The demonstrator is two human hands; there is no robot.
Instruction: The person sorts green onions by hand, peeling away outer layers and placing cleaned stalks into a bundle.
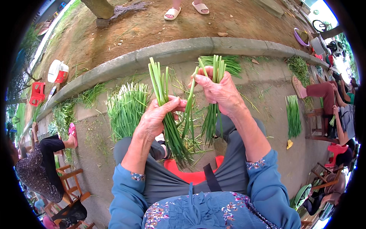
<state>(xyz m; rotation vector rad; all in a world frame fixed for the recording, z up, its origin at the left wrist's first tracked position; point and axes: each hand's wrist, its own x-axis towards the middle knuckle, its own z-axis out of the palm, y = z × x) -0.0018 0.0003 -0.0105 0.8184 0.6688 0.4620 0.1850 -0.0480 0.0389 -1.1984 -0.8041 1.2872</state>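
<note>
My left hand [154, 118] is closed around a bunch of green chive-like stalks [175, 137], pale ends up and dark leaf tips hanging over my lap. Another bunch [211, 121] is gripped in my right hand [226, 93], its cut ends rising above the fingers. Between the right thumb and forefinger I pinch a few separate stalks [188, 111], which droop into the gap between the two bunches. Left of my left hand a thick heap of the same greens [127, 111] sits on the pavement. Beyond my right hand lies a smaller pile [233, 65], partly hidden.
A concrete kerb [177, 50] curves across ahead, with a person's sandals [172, 13] on the dirt beyond. A red plastic stool [186, 175] is beneath me. Seated people flank me, near a wooden chair [71, 183] at left and another chive bundle [293, 116] at right.
</note>
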